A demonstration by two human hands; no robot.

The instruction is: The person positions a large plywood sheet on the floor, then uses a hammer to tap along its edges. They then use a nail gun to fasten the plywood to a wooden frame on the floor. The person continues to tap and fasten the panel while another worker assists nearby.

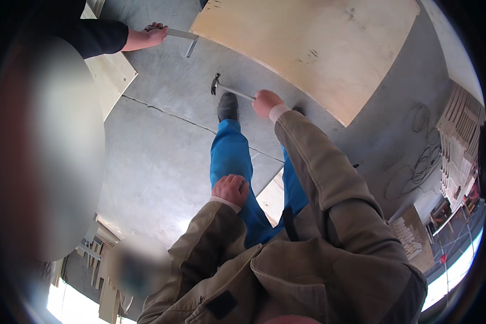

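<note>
My right hand (267,103) is closed around the handle of a claw hammer (236,93). The hammer reaches out to the left, its dark head above the toe of my shoe (228,107). My left hand (231,190) rests at my blue trouser leg with its fingers curled in; whatever it may hold is hidden. Just beyond the hammer lies the near edge of a large plywood sheet (318,51). At the upper left a co-worker's hand (157,33) grips an L-shaped metal square (182,34), which reaches toward the sheet's left corner.
A crack runs across the grey concrete floor (162,146). Looped cable (418,162) lies on the floor to the right, near stacked wooden slats (459,129). Another wooden panel (110,78) stands beside the co-worker. More timber (108,286) is at the lower left.
</note>
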